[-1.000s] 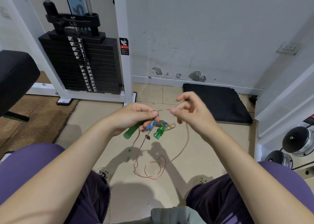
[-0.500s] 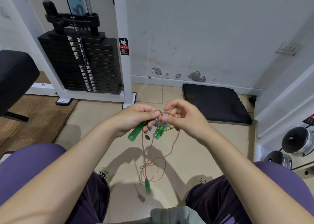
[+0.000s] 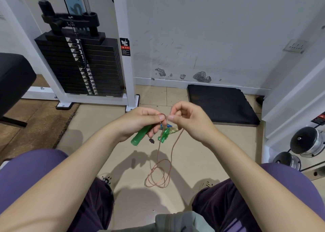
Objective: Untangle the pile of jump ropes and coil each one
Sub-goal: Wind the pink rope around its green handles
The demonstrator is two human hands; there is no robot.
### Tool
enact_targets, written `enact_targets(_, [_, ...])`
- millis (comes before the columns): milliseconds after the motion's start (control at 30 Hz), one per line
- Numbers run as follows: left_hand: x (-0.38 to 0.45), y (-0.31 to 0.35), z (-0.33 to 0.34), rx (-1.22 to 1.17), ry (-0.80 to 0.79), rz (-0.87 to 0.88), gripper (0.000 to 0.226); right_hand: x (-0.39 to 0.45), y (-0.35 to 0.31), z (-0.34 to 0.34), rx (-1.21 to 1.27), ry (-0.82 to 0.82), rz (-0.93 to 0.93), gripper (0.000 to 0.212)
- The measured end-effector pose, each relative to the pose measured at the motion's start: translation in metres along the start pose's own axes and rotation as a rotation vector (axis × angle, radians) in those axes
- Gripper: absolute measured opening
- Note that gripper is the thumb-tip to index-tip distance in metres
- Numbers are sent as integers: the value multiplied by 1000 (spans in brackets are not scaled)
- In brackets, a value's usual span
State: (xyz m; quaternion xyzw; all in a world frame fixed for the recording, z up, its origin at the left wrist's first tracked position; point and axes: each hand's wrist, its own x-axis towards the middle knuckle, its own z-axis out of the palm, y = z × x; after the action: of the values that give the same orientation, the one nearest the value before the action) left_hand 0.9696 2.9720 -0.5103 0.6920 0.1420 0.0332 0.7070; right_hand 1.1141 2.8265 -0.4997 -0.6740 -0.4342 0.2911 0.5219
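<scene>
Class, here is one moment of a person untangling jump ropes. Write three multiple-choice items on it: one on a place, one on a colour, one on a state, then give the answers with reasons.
1. Where does the black mat lie?
A. on the floor against the wall
B. on the person's lap
C. on top of the weight stack

2. What colour is the handle in the left hand?
A. red
B. green
C. white

3. How does the right hand stand?
A. flat on the floor
B. open and idle
C. pinching the thin rope

Answers: 1 A, the mat lies on the floor at the wall's foot; 2 B, the handle is plainly green; 3 C, thumb and forefinger close on the rope, whose slack hangs in loops below.
</scene>
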Motion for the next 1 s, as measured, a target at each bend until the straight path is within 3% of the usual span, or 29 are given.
enact_targets(67, [0,1,-4,-39,30,2,21,2,-2,-7,18,191,-26,16])
enact_targets(133, [-1,2,-8,-77,53,10,21,2,-5,-17,95,281,-42,15])
enact_targets(333, [1,-2,3,-89,-44,9,20,-5,-6,-2,29,-144,22,20])
enact_targets(400, [1,0,4,-79,-50,-5,22,-4,-6,2,-13,-103,25,17])
enact_targets(567, [-2,2,-7,-66,-17,17,21,0,-9,-14,16,297,-27,14])
enact_targets(633, [-3,1,-6,-43,-19,23,22,-1,-10,-14,84,216,-26,13])
enact_targets(767, [-2,-2,-1,-34,-63,9,22,-4,-7,-1,19,-103,25,17])
enact_targets(833, [-1,-2,0,-36,-77,-1,24,-3,-7,2,-23,-76,4,15])
enact_targets(933, [-2,-2,-3,-45,-69,-2,30,-1,-9,-4,20,107,-24,14])
enact_targets(1000, [-3,-2,-4,-43,-78,-1,20,-2,-9,-8,110,153,-15,11])
